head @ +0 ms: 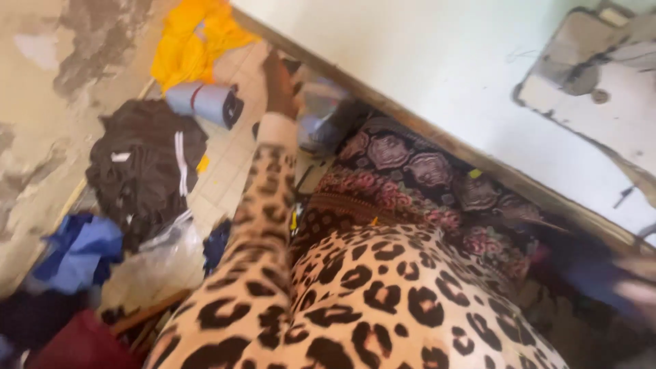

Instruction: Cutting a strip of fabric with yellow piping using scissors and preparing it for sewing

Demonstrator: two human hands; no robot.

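The left hand [279, 78] is stretched out over the tiled floor [229, 164]; its grip cannot be told through blur. A grey roll [203, 101] lies just left of it, yellow cloth [188, 41] beyond.

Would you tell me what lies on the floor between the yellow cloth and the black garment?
A rolled grey-blue bundle lies between the yellow cloth and black garment, in the head view.

Left hand [279, 82] outstretched — fingers seemingly blurred
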